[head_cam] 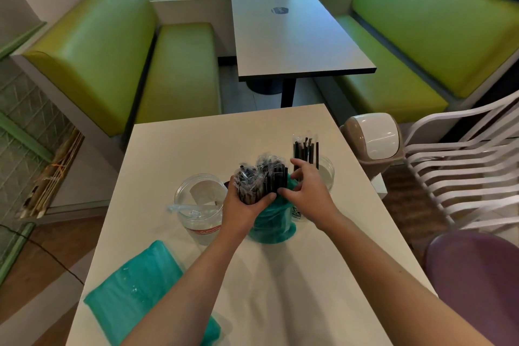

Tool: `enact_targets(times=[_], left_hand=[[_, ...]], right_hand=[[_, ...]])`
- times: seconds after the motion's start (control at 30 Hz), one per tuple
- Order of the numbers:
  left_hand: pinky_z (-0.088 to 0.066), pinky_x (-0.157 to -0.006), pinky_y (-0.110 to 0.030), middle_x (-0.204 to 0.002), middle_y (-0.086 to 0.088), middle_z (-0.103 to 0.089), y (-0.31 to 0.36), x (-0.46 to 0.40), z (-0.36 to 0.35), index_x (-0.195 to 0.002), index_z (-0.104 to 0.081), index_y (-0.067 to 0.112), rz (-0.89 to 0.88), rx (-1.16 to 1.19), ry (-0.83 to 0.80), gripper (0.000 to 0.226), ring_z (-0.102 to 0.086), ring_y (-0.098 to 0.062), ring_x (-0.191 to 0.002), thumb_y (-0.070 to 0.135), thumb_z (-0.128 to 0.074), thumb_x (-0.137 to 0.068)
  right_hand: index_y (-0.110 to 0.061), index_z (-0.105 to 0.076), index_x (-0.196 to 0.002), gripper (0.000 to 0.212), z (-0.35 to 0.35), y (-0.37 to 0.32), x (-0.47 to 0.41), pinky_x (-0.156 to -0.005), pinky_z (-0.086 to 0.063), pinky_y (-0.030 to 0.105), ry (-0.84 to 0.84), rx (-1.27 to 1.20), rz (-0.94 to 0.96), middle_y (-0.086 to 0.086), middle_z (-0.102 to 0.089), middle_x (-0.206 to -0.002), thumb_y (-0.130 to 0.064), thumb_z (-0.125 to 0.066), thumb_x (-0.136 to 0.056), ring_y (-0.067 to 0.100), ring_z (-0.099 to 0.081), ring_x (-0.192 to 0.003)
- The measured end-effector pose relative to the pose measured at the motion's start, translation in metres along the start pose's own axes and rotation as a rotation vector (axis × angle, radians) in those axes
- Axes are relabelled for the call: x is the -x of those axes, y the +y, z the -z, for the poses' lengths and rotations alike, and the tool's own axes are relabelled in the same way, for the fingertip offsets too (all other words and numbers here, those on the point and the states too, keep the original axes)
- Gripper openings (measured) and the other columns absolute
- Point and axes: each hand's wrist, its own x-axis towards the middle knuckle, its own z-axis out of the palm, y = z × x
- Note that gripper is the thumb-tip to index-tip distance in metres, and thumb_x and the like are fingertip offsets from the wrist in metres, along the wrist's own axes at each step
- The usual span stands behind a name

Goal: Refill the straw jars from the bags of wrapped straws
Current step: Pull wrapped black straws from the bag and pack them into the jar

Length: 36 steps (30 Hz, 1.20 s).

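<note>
Head view, left hand (247, 205) gripping straw bundle (261, 180), right hand (309, 191) seemingly pinching teal bag (269, 226)

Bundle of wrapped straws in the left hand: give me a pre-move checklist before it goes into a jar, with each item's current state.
1. Left hand grips the bundle of wrapped straws: ok.
2. Bundle clear of the teal bag: not ok, its lower end sits at the bag's mouth.
3. Right hand holding the bag steady: cannot tell, its fingers are at the bundle and bag.
4. Left jar open: ok, no lid on it.
5. Right jar has room: ok, few straws inside.
</note>
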Motion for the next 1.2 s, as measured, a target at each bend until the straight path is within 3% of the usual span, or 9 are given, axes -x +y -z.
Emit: enact_targets(times=[0.07,0.13,0.23,0.33,0.53,0.7,0.93,1.07,1.2], left_hand=[[-0.051,-0.086,-0.016,-0.116,0.008,-0.064,0.001,0.002,0.002,-0.127,-0.05,0.021,0.013,0.027,-0.035,0.077,-0.061,-0.006,-0.107,0.026,-0.092,-0.063],[-0.049,-0.078,-0.008,-0.114,0.01,-0.064,0.003,0.003,0.003,-0.126,-0.051,0.02,0.021,0.045,-0.052,0.074,-0.06,0.0,-0.104,0.023,-0.091,-0.064],[-0.05,-0.079,-0.01,-0.112,0.011,-0.065,0.004,0.003,0.002,-0.124,-0.051,0.021,0.034,0.065,-0.031,0.071,-0.061,-0.001,-0.103,0.024,-0.09,-0.065],[-0.05,-0.08,-0.013,-0.11,0.012,-0.065,0.005,0.004,0.0,-0.124,-0.051,0.022,0.047,0.071,-0.012,0.069,-0.062,-0.003,-0.102,0.026,-0.09,-0.066],[-0.047,-0.079,-0.011,-0.112,0.011,-0.063,0.006,0.006,-0.005,-0.126,-0.05,0.023,0.053,0.062,-0.033,0.069,-0.06,-0.005,-0.103,0.029,-0.088,-0.069],[-0.048,-0.088,-0.022,-0.117,0.005,-0.062,0.005,0.008,-0.008,-0.13,-0.05,0.018,0.049,0.04,-0.013,0.074,-0.06,-0.011,-0.108,0.033,-0.088,-0.069],[-0.046,-0.086,-0.017,-0.112,0.009,-0.061,0.007,0.009,-0.011,-0.127,-0.049,0.021,0.023,0.017,0.008,0.067,-0.059,-0.008,-0.106,0.03,-0.086,-0.072],[-0.048,-0.096,-0.029,-0.113,0.007,-0.061,0.008,0.008,-0.015,-0.127,-0.049,0.019,0.006,-0.025,0.02,0.071,-0.059,-0.013,-0.109,0.033,-0.088,-0.069],[-0.047,-0.094,-0.027,-0.109,0.011,-0.059,0.008,0.007,-0.018,-0.12,-0.047,0.027,-0.012,-0.047,0.018,0.066,-0.058,-0.013,-0.108,0.032,-0.088,-0.069]], right_hand=[[-0.02,-0.047,-0.139,0.067,0.003,0.0,-0.003,-0.09,-0.049,0.029,-0.075,0.012,0.024,-0.003,-0.045,-0.114,-0.016,-0.079,-0.08,0.009,-0.048,-0.09],[-0.02,-0.057,-0.126,0.05,0.005,-0.001,-0.003,-0.082,-0.047,0.025,-0.123,0.005,0.046,-0.006,-0.047,-0.111,-0.016,-0.078,-0.081,0.0,-0.045,-0.08],[-0.017,-0.058,-0.101,0.022,0.006,0.0,0.001,-0.058,-0.038,0.009,-0.131,-0.044,0.043,-0.011,-0.046,-0.082,-0.017,-0.073,-0.085,-0.001,-0.042,-0.064],[-0.014,-0.055,-0.099,0.017,0.007,0.007,0.006,-0.047,-0.034,0.01,-0.137,-0.104,0.016,-0.01,-0.043,-0.069,-0.018,-0.069,-0.089,-0.001,-0.038,-0.049],[-0.025,-0.054,-0.127,0.05,0.003,0.011,0.007,-0.069,-0.041,0.017,-0.139,-0.046,0.036,-0.006,-0.054,-0.105,-0.019,-0.076,-0.082,0.0,-0.045,-0.069],[-0.018,-0.063,-0.106,0.027,0.002,0.013,0.008,-0.088,-0.051,0.034,-0.099,-0.061,0.051,0.0,-0.052,-0.104,-0.024,-0.075,-0.083,0.014,-0.056,-0.095],[-0.017,-0.062,-0.101,0.014,0.008,0.013,0.015,-0.083,-0.053,0.035,-0.088,-0.1,0.044,0.003,-0.06,-0.101,-0.023,-0.067,-0.09,0.015,-0.06,-0.095],[-0.019,-0.059,-0.103,0.007,0.007,0.01,0.019,-0.081,-0.048,0.028,-0.057,-0.106,0.042,-0.001,-0.057,-0.101,-0.022,-0.056,-0.097,0.01,-0.057,-0.094],[-0.023,-0.053,-0.104,0.007,0.008,0.007,0.019,-0.077,-0.047,0.024,-0.002,-0.115,0.038,-0.001,-0.06,-0.1,-0.023,-0.055,-0.098,0.01,-0.058,-0.094]])
